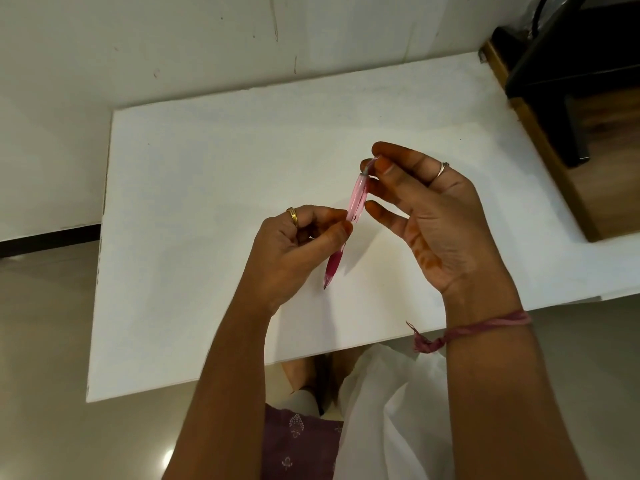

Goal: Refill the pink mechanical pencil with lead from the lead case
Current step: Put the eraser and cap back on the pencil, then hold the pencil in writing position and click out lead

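The pink mechanical pencil (356, 199) is held above the white table (207, 202), tip pointing down toward me and its darker pink grip low. My left hand (294, 251) pinches the barrel around its middle between thumb and fingers. My right hand (429, 209) has thumb and forefinger closed on the pencil's top end, its other fingers spread. No lead case shows anywhere in the view.
A dark chair or stand (568, 81) sits on a wooden surface at the far right beside the table. A white wall runs behind the table. White cloth (391, 420) and patterned purple fabric lie in my lap below the table's near edge.
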